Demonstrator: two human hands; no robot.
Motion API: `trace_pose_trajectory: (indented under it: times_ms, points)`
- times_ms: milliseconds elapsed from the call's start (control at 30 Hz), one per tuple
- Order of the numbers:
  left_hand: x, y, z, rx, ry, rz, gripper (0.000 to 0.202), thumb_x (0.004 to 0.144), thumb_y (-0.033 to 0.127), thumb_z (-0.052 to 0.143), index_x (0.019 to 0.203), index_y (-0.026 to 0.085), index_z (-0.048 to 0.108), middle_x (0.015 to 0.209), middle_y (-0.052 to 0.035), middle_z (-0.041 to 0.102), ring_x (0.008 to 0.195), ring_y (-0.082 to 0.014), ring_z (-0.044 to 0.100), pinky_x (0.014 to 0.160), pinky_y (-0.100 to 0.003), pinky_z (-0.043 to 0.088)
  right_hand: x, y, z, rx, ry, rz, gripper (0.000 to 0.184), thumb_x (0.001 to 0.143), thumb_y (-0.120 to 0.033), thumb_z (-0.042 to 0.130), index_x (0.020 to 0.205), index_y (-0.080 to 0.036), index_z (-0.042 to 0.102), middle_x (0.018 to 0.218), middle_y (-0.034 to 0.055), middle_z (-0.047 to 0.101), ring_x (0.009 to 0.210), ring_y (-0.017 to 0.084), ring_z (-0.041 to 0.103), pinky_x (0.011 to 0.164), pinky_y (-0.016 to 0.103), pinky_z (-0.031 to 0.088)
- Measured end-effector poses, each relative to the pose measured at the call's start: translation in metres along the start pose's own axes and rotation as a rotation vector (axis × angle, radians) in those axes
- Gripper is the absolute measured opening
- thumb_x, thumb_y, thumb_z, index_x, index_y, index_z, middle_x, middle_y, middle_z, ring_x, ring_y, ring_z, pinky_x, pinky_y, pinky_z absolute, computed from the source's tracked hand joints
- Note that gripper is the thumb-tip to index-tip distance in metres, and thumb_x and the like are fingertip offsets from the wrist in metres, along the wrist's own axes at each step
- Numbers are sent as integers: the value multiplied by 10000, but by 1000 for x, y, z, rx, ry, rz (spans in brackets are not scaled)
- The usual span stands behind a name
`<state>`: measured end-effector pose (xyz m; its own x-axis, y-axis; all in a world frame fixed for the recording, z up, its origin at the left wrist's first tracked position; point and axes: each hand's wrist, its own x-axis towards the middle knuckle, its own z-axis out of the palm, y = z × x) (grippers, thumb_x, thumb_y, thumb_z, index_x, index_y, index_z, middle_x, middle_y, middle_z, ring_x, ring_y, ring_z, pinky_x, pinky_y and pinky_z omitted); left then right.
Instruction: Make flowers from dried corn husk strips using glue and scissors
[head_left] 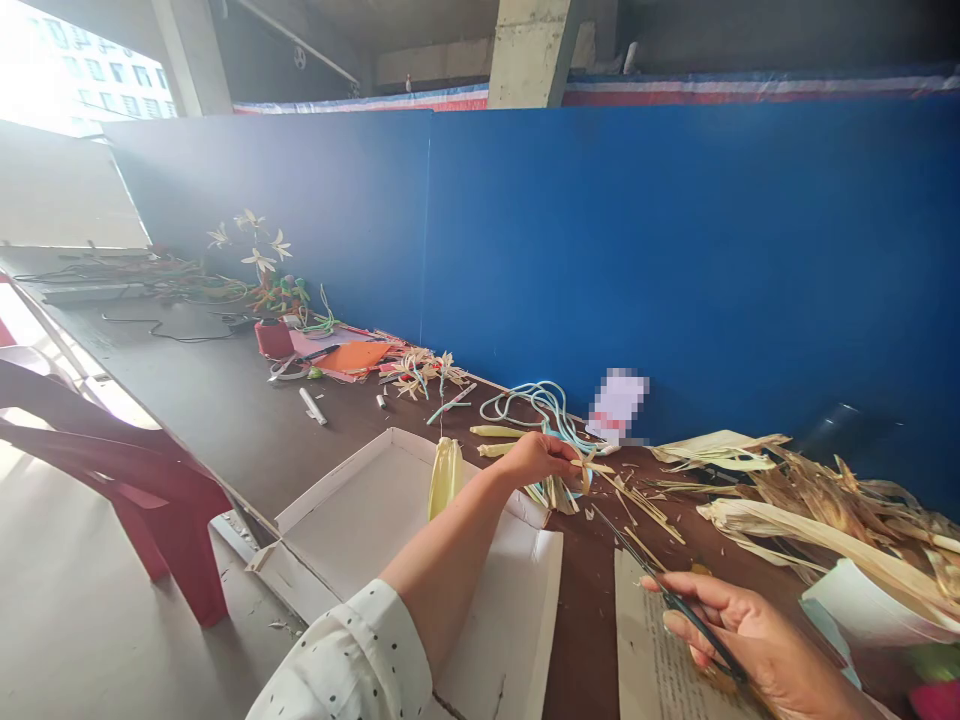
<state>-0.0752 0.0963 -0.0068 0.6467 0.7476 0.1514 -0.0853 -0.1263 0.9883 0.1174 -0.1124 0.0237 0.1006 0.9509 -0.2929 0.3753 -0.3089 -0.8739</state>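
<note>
My left hand (541,458) reaches out over the dark table (225,400) and pinches a small bundle of dried husk strips (564,490), next to a coil of light blue cord (536,402). My right hand (750,630) is closed around a pair of dark scissors (660,580), whose blades point up and left toward the bundle. A pale yellow husk piece (445,476) stands in the white cardboard tray (360,520) under my left forearm.
A heap of dried corn husks (825,500) lies at the right with a white cup (862,610). A printed paper sheet (652,660) lies under my right hand. Craft flowers (255,245), orange paper (356,356) and a red cup (274,338) sit farther left. A red chair (112,450) stands beside the table. A blue partition (675,250) runs behind.
</note>
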Motion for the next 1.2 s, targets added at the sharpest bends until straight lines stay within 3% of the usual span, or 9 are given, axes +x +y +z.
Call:
trace_pose_trajectory:
  times_ms: [167,400,533,700,900,1067,1200]
  points:
    - [-2,2,12,-220,177,45,268,532,315,774,691,114,697,679,-18,627,656,-114,533,699,-257,430,13,12,1,-28,55,-90,617,608,-601,717,1051,-173,683,519,-21,516,491,119,431,500,250,349]
    - [-6,1,25,-341,333,126,236,526,309,766,630,116,679,642,-15,605,619,-92,495,624,-228,392,15,2,8,109,229,-182,604,540,-629,751,947,-185,705,621,36,632,587,155,524,588,265,429]
    - [-2,-3,38,-404,378,163,274,519,357,776,632,123,687,655,-19,606,615,-91,496,598,-221,385,12,-6,16,206,344,-217,632,557,-629,749,1010,-191,703,662,42,628,647,176,553,508,237,410]
    - [0,-3,54,-430,448,111,338,485,405,794,640,124,689,623,-12,587,567,-77,470,552,-214,364,15,-1,20,315,423,-218,618,595,-552,774,1103,-213,676,694,29,607,679,170,546,425,196,333]
    - [2,-3,67,-466,456,57,368,473,391,801,683,113,684,591,4,552,523,-56,426,506,-207,315,26,15,18,423,462,-262,556,534,-503,821,992,-206,714,914,84,686,653,178,573,396,223,339]
    - [3,-3,73,-476,423,73,337,483,373,797,649,115,657,562,24,521,499,-41,393,496,-206,289,24,9,22,327,481,-220,622,564,-543,788,1060,-179,697,650,37,620,621,179,554,372,222,308]
    - [1,-2,67,-421,429,57,333,485,365,795,660,118,657,591,16,536,527,-57,424,530,-220,335,15,1,24,287,483,-224,607,573,-508,794,1080,-193,684,632,7,587,605,154,525,378,211,292]
